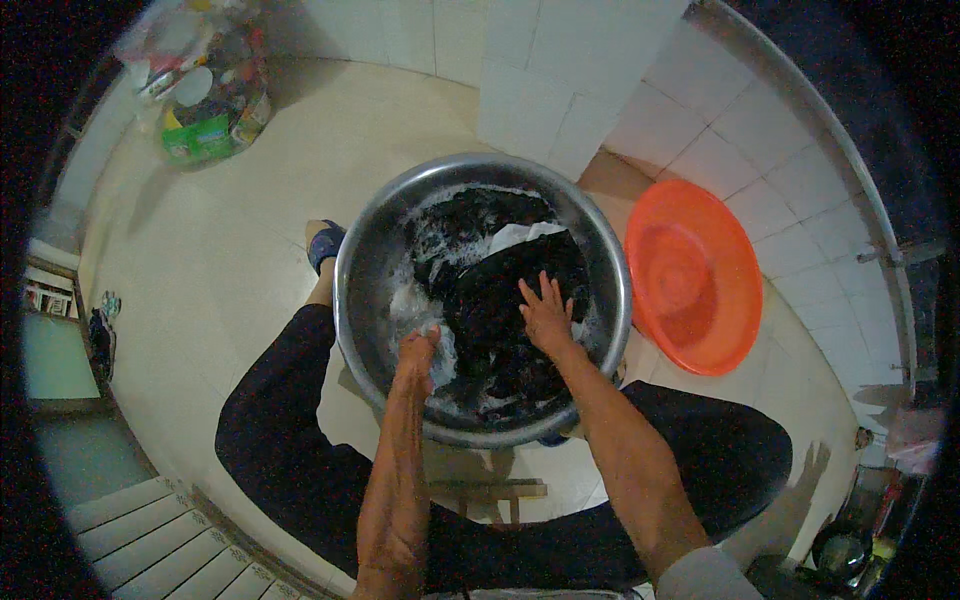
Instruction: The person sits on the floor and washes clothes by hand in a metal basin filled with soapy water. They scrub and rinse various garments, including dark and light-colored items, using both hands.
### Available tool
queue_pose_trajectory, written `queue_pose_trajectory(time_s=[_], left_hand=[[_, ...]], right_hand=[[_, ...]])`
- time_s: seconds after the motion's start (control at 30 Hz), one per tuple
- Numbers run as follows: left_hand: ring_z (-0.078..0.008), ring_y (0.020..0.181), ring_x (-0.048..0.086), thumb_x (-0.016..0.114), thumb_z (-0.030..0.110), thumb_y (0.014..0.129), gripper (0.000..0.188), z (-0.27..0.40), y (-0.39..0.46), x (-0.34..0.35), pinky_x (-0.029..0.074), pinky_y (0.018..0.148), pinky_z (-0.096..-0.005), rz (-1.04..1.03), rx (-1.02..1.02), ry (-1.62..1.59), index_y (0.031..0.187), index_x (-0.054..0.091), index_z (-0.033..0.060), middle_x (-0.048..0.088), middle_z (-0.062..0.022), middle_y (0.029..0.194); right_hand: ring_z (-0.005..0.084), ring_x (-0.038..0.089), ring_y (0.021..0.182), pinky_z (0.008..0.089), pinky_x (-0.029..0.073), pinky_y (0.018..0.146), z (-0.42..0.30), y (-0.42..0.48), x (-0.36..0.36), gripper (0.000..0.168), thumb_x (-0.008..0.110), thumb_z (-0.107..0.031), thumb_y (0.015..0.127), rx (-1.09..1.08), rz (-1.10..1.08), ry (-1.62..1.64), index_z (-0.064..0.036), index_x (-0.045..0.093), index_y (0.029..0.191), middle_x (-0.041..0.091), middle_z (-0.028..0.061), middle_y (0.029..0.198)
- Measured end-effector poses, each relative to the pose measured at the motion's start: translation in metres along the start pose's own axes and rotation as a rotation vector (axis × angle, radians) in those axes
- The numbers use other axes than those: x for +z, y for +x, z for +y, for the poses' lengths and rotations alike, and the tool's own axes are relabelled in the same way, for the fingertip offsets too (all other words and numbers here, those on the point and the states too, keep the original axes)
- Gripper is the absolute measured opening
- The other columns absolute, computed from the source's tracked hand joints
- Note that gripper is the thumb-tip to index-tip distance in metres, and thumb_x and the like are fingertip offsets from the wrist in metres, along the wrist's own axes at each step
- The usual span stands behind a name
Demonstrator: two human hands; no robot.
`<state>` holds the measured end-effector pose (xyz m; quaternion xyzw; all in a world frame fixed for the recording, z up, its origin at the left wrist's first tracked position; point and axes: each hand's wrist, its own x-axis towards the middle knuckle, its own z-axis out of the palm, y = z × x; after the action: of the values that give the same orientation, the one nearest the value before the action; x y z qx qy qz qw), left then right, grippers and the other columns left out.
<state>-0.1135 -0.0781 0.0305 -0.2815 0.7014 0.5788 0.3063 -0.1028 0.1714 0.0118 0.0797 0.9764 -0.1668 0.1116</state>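
Observation:
A wide metal basin [351,352] stands on the floor between the person's legs. Wet black cloth [487,300] with white suds fills most of it, and a white piece of fabric [525,234] shows beside a fold. My left hand [418,356], at the basin's left side, is closed on a pale, wet, crumpled cloth [445,358]; its exact kind is unclear. My right hand [547,315] lies with fingers spread on the black cloth, right of the middle. What lies beneath the cloth is hidden.
An orange plastic basin [694,277] leans against the tiled wall right of the metal one. A clear bag of mixed packages [206,112] sits at the far left. A small wooden stool [491,489] shows below the basin. Slatted white panels [165,532] run along the lower left.

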Motion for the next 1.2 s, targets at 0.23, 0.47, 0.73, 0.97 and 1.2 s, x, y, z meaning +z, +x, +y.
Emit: queue_pose_trajectory(time_s=[0.23, 0.47, 0.73, 0.97, 1.2], left_hand=[[-0.0242, 0.081, 0.062, 0.055, 0.028, 0.088, 0.028, 0.016, -0.062, 0.001, 0.051, 0.076, -0.0375, -0.307, 0.053, -0.568, 0.099, 0.061, 0.0029, 0.065, -0.0086, 0.092], [-0.0195, 0.079, 0.060, 0.057, 0.032, 0.088, 0.029, 0.030, -0.102, 0.006, 0.048, 0.071, -0.0350, -0.402, 0.206, -0.654, 0.096, 0.063, 0.0041, 0.064, -0.0057, 0.088], [-0.0181, 0.072, 0.061, 0.058, 0.026, 0.088, 0.026, 0.046, -0.134, -0.012, 0.049, 0.068, -0.0321, -0.447, 0.330, -0.565, 0.095, 0.064, 0.0022, 0.065, -0.0062, 0.085], [-0.0320, 0.084, 0.064, 0.059, 0.018, 0.081, 0.036, -0.038, -0.045, -0.035, 0.049, 0.076, -0.0395, 0.563, 0.511, 0.506, 0.110, 0.060, -0.0034, 0.066, -0.0161, 0.095], [-0.0352, 0.092, 0.062, 0.056, 0.016, 0.080, 0.041, -0.071, -0.041, 0.018, 0.047, 0.083, -0.0425, 0.369, 0.535, 0.415, 0.118, 0.057, -0.0007, 0.063, -0.0227, 0.101]], right_hand=[[0.0331, 0.052, 0.111, 0.0405, 0.040, 0.095, -0.034, -0.072, 0.017, 0.020, 0.054, -0.014, 0.090, -0.029, 0.478, 0.565, -0.007, 0.064, 0.106, 0.058, 0.0148, 0.115], [0.0263, 0.060, 0.097, 0.0364, 0.047, 0.083, -0.082, -0.095, 0.055, 0.034, 0.049, -0.036, 0.092, 0.215, 0.014, 1.412, -0.010, 0.063, 0.110, 0.065, 0.0080, 0.106], [0.0218, 0.055, 0.105, 0.0360, 0.046, 0.087, -0.096, -0.115, 0.027, 0.038, 0.055, -0.037, 0.088, 0.360, -0.510, 1.843, -0.010, 0.060, 0.114, 0.061, 0.0038, 0.112], [0.0282, 0.053, 0.094, 0.0417, 0.042, 0.086, -0.073, -0.094, 0.046, 0.033, 0.057, -0.029, 0.088, 0.201, -0.340, 0.987, -0.008, 0.057, 0.112, 0.054, 0.0102, 0.098], [0.0303, 0.049, 0.074, 0.0381, 0.041, 0.068, -0.034, -0.098, 0.143, 0.021, 0.062, -0.022, 0.081, -0.194, 0.045, 0.416, -0.005, 0.056, 0.092, 0.050, 0.0128, 0.077]])
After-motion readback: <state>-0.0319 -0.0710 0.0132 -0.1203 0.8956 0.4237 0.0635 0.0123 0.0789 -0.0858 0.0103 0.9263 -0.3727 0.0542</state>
